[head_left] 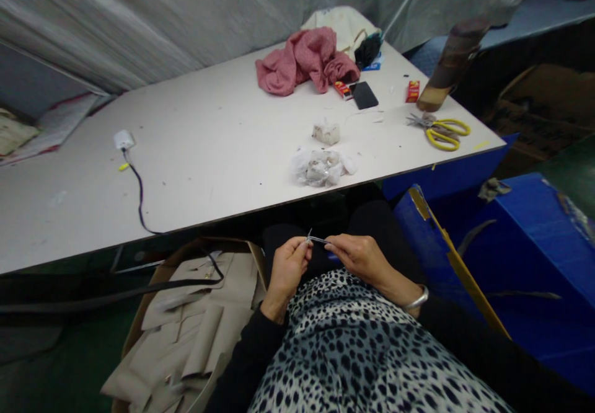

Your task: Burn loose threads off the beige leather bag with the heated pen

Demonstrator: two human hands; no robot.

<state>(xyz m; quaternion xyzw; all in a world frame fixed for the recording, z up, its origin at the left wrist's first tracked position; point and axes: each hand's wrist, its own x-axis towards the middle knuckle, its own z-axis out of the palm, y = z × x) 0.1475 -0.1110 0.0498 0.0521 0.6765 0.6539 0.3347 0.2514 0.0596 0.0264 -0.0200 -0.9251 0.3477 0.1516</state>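
Note:
My left hand [289, 267] is closed in a pinch above my lap, on a small thin item too tiny to make out. My right hand [362, 258], with a silver bangle at its wrist, grips a slim metal tool [320, 240] that looks like tweezers. The tool's tips reach the fingertips of my left hand. Beyond the hands, on the white table [209, 152], lie a clear plastic bag [320, 168] with pale pieces and a small whitish block [326, 133].
Yellow-handled scissors [441, 133], a bottle [449, 69], a red box [413, 91], a dark phone-like object [365, 95] and a pink cloth [307, 62] are on the table. A box of beige pieces [195, 326] stands left, a blue bin [520, 258] right. A black cable [140, 193] hangs over the edge.

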